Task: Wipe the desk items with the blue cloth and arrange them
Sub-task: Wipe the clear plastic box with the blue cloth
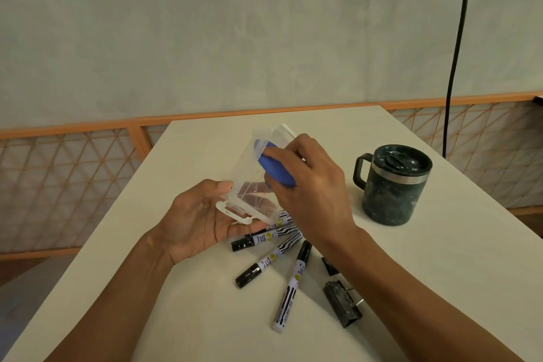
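Between our two hands, we wipe the clear box with the blue cloth.
Our left hand cradles its latch end, thumb pinching one wall; our right hand grips the bunched cloth, pressing it inside. Just below both hands lie markers, binder clips under the right forearm, a mug beyond the right hand. Our left hold looks light: a hard push could twist the box free onto the markers.

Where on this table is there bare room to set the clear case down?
Free: the left side of the tabletop, between its edge and the markers, and the far strip behind the mug. Crowded: the near middle, where markers and binder clips lie.
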